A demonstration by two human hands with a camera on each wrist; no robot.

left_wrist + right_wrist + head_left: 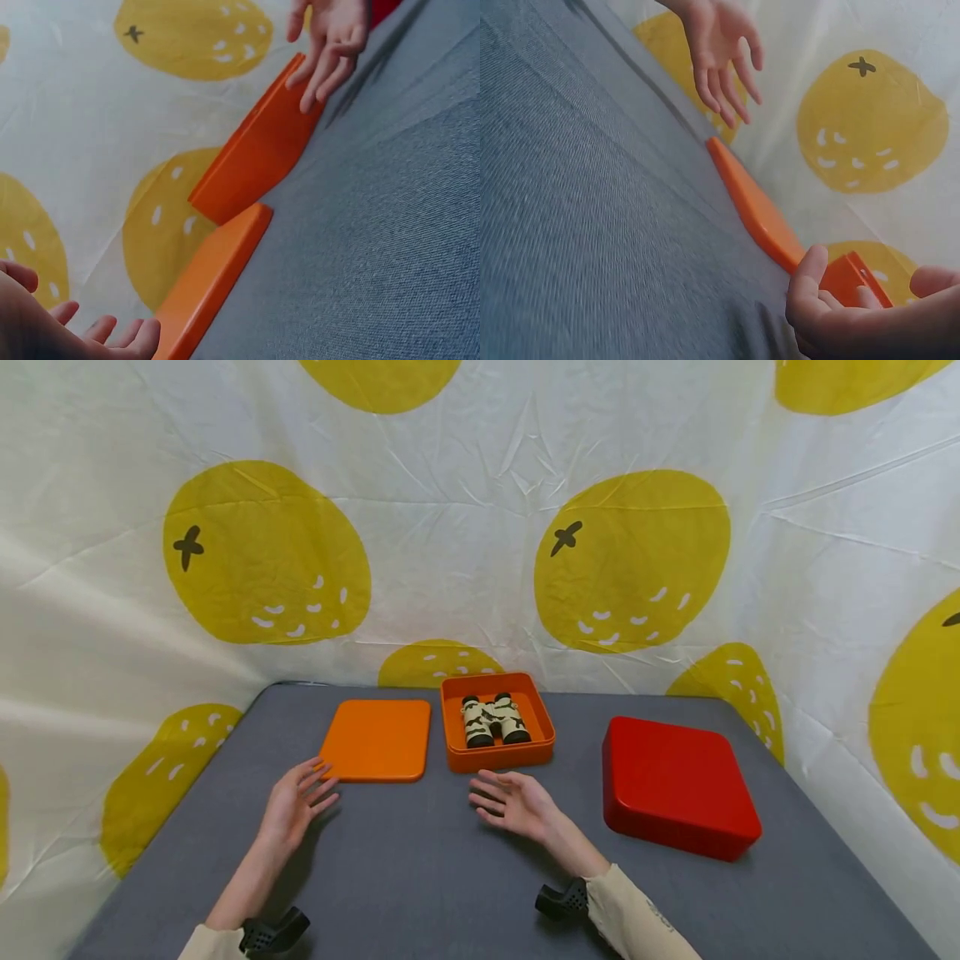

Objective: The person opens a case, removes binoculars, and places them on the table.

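Note:
Binoculars [495, 720] in a cream and black camouflage pattern lie inside an open orange box [501, 758] at the back of the table. Left of the box, an orange lid [378, 739] lies flat. My left hand [291, 802] hovers by the lid's near left corner, palm turned up and fingers loosely spread, holding nothing. In front of the box is my right hand [517, 803], also palm up with relaxed fingers and nothing in it. The left wrist view shows the side of the box [259, 150] and the lid's edge [217, 281]; the binoculars are hidden there.
A red box-shaped case [678, 785] sits on the right of the grey cloth-covered table [420, 877]. Behind and at both sides hangs a white curtain [450, 543] printed with yellow fruit. Black wrist devices [562, 900] are worn at both sleeves.

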